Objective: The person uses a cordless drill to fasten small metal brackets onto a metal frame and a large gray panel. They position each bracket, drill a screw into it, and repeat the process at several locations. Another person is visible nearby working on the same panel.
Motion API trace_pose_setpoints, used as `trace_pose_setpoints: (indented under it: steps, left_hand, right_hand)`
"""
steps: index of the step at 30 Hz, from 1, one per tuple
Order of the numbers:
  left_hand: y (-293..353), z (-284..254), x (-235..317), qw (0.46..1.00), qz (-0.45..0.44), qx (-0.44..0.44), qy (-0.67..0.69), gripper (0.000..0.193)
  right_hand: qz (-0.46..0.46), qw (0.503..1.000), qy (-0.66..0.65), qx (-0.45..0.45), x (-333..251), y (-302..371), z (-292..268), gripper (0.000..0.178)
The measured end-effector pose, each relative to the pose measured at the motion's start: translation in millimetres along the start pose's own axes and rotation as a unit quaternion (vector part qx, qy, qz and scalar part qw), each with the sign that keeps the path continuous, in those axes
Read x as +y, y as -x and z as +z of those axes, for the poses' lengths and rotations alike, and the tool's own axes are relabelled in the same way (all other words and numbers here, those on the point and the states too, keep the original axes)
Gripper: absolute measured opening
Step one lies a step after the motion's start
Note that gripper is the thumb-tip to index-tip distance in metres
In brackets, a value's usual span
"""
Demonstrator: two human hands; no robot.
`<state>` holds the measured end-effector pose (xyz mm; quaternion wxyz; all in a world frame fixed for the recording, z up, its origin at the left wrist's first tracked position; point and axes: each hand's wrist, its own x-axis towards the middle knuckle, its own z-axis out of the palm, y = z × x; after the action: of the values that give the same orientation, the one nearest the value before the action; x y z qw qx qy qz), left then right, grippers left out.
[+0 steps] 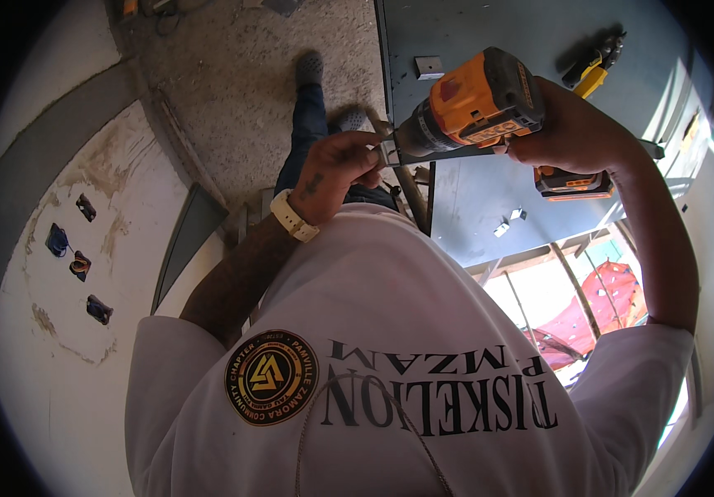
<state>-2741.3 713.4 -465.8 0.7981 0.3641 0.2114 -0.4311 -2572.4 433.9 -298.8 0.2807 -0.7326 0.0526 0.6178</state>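
Note:
My right hand [568, 128] grips an orange-and-black cordless drill [469, 95], its chuck pointing left toward my left hand. Below that hand the drill's battery [572, 184] shows. My left hand [332, 172], with a pale wristwatch, is closed with thumb and fingertips pinching a small silvery metal piece [389, 152]. The piece is right at the drill's front end; whether the bit touches it I cannot make out. A long dark metal bar [651, 149] runs behind the drill and my right hand; whether it joins the small piece is hidden.
A grey-blue panel tabletop [489, 203] carries a small metal bracket [429, 67], yellow-and-black pliers [593, 73] and small metal bits [502, 228]. To the left stands a white wall [50, 290] with several openings showing wires. The rough concrete floor [216, 91] lies beyond my feet.

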Motion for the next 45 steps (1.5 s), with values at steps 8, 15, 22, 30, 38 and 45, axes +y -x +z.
trace_pose_setpoints:
  steps: [8,15,22,30,38,45]
  left_hand:
    - [0.8,2.4,1.6,1.000,-0.003,0.003,0.001,0.030]
    - [0.5,1.7,0.0,1.000,0.003,-0.001,-0.001,0.030]
    - [1.0,1.7,1.7,1.000,0.006,0.002,-0.009,0.030]
    - [0.8,4.0,0.7,1.000,-0.006,0.012,-0.007,0.030]
    - [0.4,3.2,-0.3,1.000,0.003,0.006,-0.008,0.028]
    - [0.7,3.1,-0.1,1.000,0.006,0.004,-0.006,0.029]
  right_hand:
    - [-0.008,1.000,0.009,0.015,6.7,0.4,1.2,0.067]
    - [-0.015,1.000,-0.007,0.005,8.3,-1.3,0.2,0.066]
    - [0.016,1.000,0.002,0.006,3.5,0.3,0.1,0.065]
    - [0.004,1.000,0.007,0.008,5.9,0.7,-0.4,0.066]
    - [-0.009,1.000,0.008,0.003,4.0,0.0,-0.1,0.064]
    - [-0.018,1.000,0.013,0.006,7.0,-0.6,-0.1,0.066]
